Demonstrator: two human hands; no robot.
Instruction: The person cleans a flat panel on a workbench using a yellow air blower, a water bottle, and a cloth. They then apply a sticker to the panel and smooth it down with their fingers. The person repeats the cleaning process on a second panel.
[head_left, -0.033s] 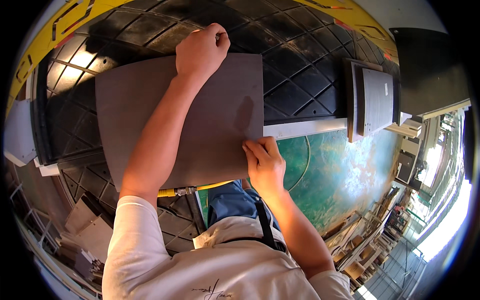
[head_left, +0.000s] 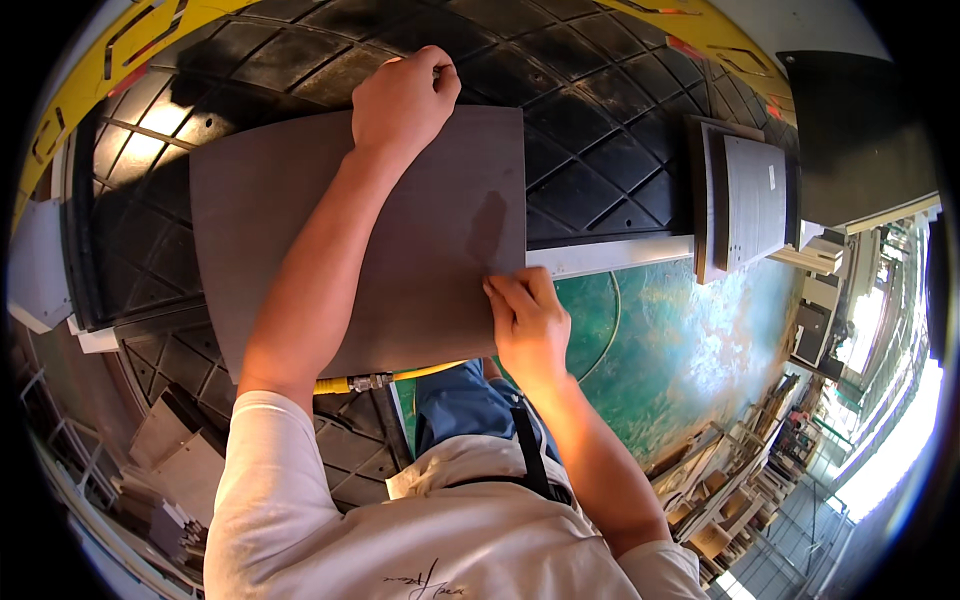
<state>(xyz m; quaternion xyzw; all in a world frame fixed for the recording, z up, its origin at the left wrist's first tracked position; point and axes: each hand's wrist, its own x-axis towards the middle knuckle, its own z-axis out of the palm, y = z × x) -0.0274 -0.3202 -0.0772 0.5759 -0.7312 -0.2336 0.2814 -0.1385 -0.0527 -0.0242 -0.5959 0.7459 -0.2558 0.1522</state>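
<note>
Barely anything has shifted: the right hand (head_left: pixel 532 320) has crept slightly farther up the brown board (head_left: pixel 430 250), which lies on the black table (head_left: pixel 590 150). Its fingertips bunch together on top, near the right edge, just below a dark patch (head_left: pixel 488 228); whether they pinch anything, I can't tell. Over the far edge curls the left hand (head_left: pixel 408 100), its fingers mostly hidden, so its grip I can't make out. Yellow hose (head_left: pixel 335 385) shows by the near edge; rightward are stacked panels (head_left: pixel 755 205) and green floor (head_left: pixel 650 340).
</note>
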